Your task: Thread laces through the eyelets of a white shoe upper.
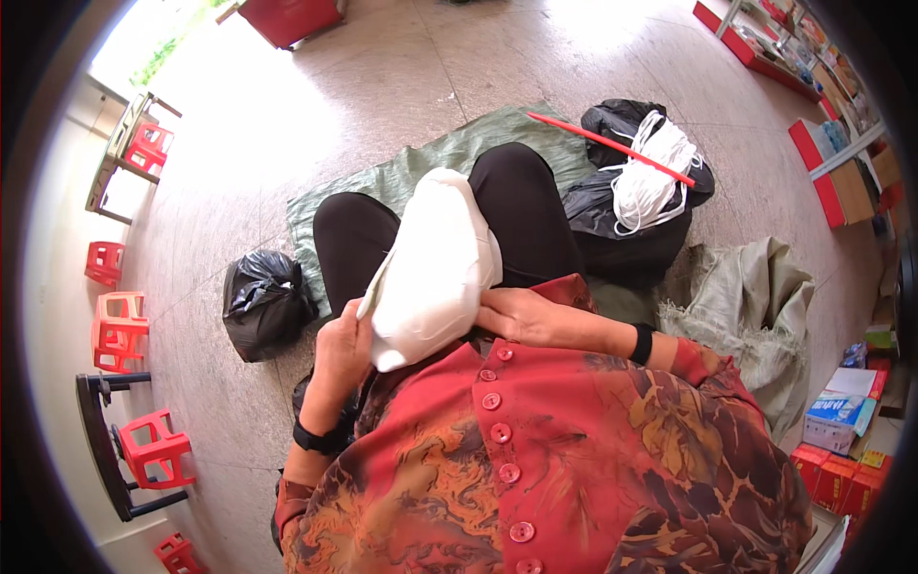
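Across my lap, between my knees, lies a long white piece (430, 268), rounded at the far end like a shoe or a sole; its exact kind I cannot make out. My left hand (344, 346) is closed on its near left edge, thumb up along the side. At its near right side is my right hand (521, 318), fingers curled in against and under the piece, the tips hidden. Both wrists wear black bands. A flap or layer seems to stand off the piece's left edge.
A green woven sheet (430, 158) lies under my legs. To the right, a red stick (612, 148) and white cord (653, 177) rest on black bags (622, 253); a pale sack (751, 306) is nearer. A tied black bag (266, 304) sits left. Red stools (155, 450) line the wall.
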`<move>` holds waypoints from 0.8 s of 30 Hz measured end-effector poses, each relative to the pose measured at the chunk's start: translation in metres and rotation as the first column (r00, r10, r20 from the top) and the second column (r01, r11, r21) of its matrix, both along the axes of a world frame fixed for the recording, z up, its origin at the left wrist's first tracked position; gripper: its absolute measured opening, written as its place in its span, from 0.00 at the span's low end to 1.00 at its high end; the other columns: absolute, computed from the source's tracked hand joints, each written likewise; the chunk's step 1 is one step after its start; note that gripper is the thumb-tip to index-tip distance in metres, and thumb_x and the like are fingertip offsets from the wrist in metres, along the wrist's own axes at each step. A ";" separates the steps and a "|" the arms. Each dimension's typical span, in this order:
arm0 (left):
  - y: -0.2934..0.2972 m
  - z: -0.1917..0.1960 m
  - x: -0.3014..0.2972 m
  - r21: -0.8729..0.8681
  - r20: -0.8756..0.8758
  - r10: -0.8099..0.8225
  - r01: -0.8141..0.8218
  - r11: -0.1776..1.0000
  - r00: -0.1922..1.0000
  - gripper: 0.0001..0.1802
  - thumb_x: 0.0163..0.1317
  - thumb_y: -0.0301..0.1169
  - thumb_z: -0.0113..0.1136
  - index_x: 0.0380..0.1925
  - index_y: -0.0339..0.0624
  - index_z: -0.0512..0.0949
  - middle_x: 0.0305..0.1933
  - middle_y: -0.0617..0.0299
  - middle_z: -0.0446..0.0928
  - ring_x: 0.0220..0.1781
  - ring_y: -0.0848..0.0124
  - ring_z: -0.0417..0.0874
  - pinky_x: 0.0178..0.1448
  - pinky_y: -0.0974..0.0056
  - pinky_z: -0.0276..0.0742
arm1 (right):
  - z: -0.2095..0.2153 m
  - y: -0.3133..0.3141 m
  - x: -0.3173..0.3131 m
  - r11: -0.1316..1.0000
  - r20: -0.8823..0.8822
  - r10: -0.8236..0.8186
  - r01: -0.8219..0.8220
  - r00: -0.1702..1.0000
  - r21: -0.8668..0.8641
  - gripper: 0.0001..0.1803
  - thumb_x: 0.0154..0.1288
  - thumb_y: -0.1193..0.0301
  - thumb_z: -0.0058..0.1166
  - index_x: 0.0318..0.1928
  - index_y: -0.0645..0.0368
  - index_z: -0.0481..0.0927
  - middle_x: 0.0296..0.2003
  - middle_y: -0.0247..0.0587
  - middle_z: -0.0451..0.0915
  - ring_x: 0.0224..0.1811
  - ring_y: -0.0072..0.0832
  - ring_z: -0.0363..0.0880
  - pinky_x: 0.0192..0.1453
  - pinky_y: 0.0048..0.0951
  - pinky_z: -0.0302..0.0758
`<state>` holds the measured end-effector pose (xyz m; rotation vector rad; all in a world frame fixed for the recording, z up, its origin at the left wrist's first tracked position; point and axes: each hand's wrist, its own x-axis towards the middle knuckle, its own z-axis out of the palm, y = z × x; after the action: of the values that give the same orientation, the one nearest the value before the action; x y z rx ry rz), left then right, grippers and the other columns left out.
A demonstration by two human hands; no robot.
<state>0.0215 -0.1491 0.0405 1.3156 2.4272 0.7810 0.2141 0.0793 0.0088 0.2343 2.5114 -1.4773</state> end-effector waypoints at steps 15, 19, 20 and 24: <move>0.102 0.019 0.023 -0.068 -0.270 -0.104 0.089 0.994 0.957 0.22 0.67 0.45 0.56 0.35 0.34 0.69 0.21 0.45 0.78 0.25 0.47 0.82 0.29 0.49 0.76 | -0.024 0.023 -0.048 0.875 -0.445 -0.450 0.481 0.774 -0.049 0.42 0.71 0.50 0.49 0.68 0.76 0.56 0.67 0.70 0.58 0.74 0.55 0.53 0.77 0.42 0.50; 0.096 0.008 0.003 -0.094 -0.293 -0.165 0.143 0.985 0.942 0.29 0.68 0.49 0.53 0.45 0.27 0.69 0.25 0.39 0.80 0.30 0.44 0.83 0.32 0.47 0.76 | -0.029 0.026 -0.043 0.852 -0.280 -0.492 0.390 0.824 -0.349 0.46 0.69 0.48 0.49 0.69 0.77 0.54 0.69 0.71 0.54 0.76 0.53 0.48 0.79 0.40 0.45; 0.094 -0.005 0.002 -0.065 -0.180 -0.234 0.226 0.972 0.956 0.30 0.69 0.49 0.52 0.48 0.25 0.67 0.27 0.37 0.79 0.31 0.42 0.82 0.34 0.46 0.76 | -0.035 0.027 -0.039 0.855 -0.271 -0.487 0.388 0.831 -0.345 0.46 0.69 0.48 0.49 0.69 0.77 0.54 0.69 0.71 0.54 0.76 0.53 0.48 0.79 0.40 0.45; 0.081 -0.031 0.022 -0.178 0.101 -0.226 0.241 0.954 0.969 0.38 0.72 0.50 0.44 0.59 0.17 0.60 0.28 0.36 0.79 0.32 0.43 0.83 0.37 0.46 0.76 | -0.042 0.027 -0.032 0.948 -0.215 -0.319 0.307 0.923 -0.088 0.51 0.69 0.43 0.46 0.71 0.76 0.48 0.72 0.71 0.46 0.78 0.53 0.42 0.79 0.39 0.41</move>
<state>0.0440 -0.0680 0.0100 1.4334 2.1709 0.5166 0.1818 0.1067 -0.0335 0.5067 2.7072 -1.7787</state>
